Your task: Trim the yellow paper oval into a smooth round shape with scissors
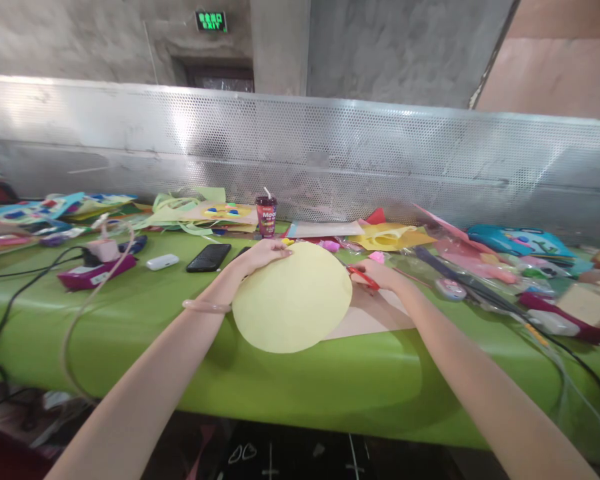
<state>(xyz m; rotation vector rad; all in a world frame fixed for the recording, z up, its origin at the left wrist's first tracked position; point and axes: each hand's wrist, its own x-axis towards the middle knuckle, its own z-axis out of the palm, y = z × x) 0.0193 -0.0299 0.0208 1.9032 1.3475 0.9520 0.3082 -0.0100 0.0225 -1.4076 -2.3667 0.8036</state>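
A pale yellow round sheet of paper point(293, 300) is held up in front of me, over the green table cover. My left hand point(269, 253) grips its upper left edge, with the thumb and fingers closed on it. At the disc's right edge my right hand point(375, 273) is closed around red-handled scissors point(364, 277). The blades lie mostly behind the paper, so I cannot tell how far apart they are. Beneath the disc and my right hand lies a pale pinkish sheet point(375, 315).
A drink cup point(267, 215) with a straw stands at the back. Left are a black phone point(209, 257), a white case point(163, 261) and a purple power strip point(97, 272) with cables. Yellow paper scraps point(393, 237) and a blue pouch point(523, 243) lie to the right.
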